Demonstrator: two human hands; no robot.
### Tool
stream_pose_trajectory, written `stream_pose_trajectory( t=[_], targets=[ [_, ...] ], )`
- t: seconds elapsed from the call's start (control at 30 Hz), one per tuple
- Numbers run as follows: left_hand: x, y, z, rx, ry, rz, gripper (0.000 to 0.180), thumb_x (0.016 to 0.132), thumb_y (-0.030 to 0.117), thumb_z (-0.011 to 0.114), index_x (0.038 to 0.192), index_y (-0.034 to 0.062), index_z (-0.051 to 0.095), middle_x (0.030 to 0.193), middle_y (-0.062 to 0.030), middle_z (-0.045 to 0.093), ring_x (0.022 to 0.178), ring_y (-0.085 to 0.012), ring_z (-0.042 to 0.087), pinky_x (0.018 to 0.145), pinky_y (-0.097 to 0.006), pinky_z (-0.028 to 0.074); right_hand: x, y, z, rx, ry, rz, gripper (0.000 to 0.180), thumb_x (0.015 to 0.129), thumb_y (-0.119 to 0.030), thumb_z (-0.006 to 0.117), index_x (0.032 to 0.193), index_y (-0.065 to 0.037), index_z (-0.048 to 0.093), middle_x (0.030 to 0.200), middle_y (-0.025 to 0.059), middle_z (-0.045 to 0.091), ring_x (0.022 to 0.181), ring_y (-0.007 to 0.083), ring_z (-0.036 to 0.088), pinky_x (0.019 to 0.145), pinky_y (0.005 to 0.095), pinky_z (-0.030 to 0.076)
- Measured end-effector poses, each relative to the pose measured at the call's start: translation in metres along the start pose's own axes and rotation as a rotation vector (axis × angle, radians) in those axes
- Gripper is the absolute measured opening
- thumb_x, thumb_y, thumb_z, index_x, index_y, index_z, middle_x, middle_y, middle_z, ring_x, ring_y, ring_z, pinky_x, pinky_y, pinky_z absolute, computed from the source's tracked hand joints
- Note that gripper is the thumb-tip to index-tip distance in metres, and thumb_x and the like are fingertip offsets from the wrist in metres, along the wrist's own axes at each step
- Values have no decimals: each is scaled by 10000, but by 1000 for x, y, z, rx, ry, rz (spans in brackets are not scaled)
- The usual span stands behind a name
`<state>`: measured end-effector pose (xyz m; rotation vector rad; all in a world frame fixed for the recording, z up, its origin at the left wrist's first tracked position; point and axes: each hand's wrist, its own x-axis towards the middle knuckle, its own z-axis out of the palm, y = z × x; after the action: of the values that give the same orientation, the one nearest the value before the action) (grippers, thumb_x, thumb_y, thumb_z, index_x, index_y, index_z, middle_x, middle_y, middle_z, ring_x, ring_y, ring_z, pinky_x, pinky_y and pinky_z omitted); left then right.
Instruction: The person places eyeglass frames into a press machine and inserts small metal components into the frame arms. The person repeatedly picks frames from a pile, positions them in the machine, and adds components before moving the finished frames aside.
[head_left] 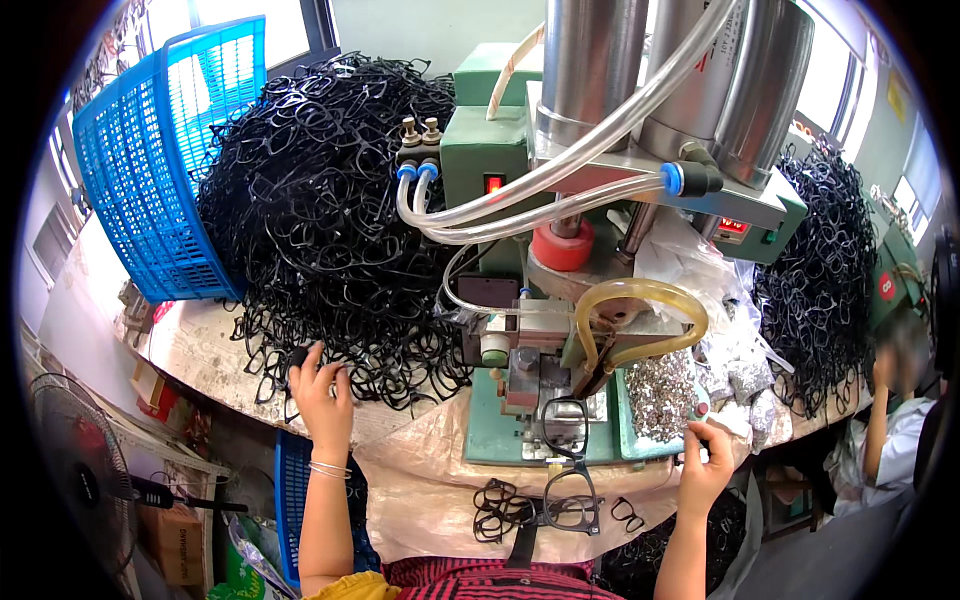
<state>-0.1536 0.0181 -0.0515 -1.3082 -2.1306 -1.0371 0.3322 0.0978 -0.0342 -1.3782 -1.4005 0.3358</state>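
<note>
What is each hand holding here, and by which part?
Left hand grips a black eyeglass frame at the pile's edge, part unclear. Right hand: cannot be told.

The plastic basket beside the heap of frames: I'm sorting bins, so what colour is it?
Blue: the openwork plastic basket shows best in the head view, upper left.

1. You wear the only camera on your head; it looks steeply down and forward at the green press machine [520, 400].
2. It sits close: your forearms enter from the lower edge.
3. The fisheye lens bends edges near the rim.
</note>
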Motion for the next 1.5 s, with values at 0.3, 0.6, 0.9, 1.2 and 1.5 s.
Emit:
stream_pose_trajectory(
  t=[0.3,0.6,0.9,1.2,1.5],
  targets=[
    [21,111,26,-1000,-138,-438,142,1017,138,598,909,47,588,775,43,524,669,-30,470,551,-196,401,30,-88,86,338,-300,-192,160,814,42,698,960,8,642,902,81,666,876,179,627,824,299,483],
    [-7,128,2,-1423,-135,-551,153,1049,158,519,1095,25,580,1008,-123,673,900,-234,686,774,-334,582,11,-95,94,634,-318,58,407,836,33,716,1201,33,536,971,72,665,944,123,631,856,252,483],
    [48,219,-50,-1531,-154,142,114,953,-24,537,1010,-34,636,994,-203,713,924,-285,705,876,-378,548,6,-135,72,782,-457,239,541,850,7,704,1334,32,464,1176,120,644,1041,183,623,977,328,460],
    [-1,210,-22,-914,-360,919,320,722,93,731,1041,109,739,1113,-26,720,781,-205,611,959,-468,523,36,-23,49,-491,-282,-251,325,781,-156,773,1077,-53,689,1299,252,571,1318,439,460,1087,501,391],
    [0,209,-20,-928,-346,893,224,771,133,766,994,109,762,1074,-22,744,663,-195,524,928,-445,535,25,19,55,-382,-56,-363,123,763,-68,750,882,-68,719,1167,193,639,1181,408,566,983,469,462]
  ],
)
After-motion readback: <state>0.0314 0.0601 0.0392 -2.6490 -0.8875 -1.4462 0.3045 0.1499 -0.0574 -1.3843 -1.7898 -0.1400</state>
